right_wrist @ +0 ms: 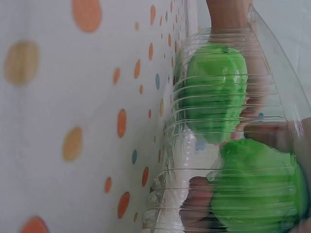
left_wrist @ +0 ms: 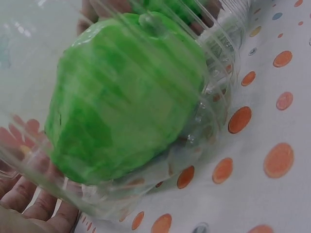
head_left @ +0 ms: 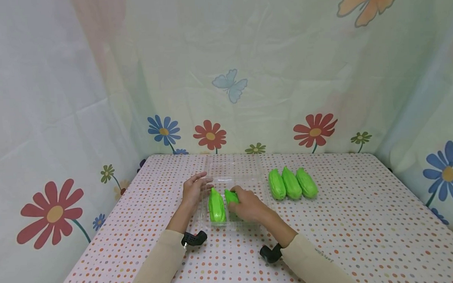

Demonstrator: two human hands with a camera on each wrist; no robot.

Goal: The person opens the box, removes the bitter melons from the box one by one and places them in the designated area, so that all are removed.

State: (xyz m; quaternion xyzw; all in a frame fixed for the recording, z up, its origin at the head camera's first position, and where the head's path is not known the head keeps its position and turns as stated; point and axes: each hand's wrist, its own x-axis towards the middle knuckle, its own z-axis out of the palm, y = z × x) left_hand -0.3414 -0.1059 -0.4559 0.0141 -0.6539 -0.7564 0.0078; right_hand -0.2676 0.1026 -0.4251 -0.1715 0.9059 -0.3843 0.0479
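Clear plastic box (head_left: 213,181), open, two green vegetables (head_left: 216,206) inside

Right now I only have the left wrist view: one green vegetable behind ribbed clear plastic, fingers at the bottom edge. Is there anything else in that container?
Observer: Yes. The right hand grips a second green vegetable inside the clear container, beside the first vegetable.
Operator: What is the left hand doing?
Observer: The left hand rests against the container's left side, fingers straight.
Operator: Are any more left outside?
Observer: Three green vegetables lie in a row on the dotted tablecloth, to the right of the container.
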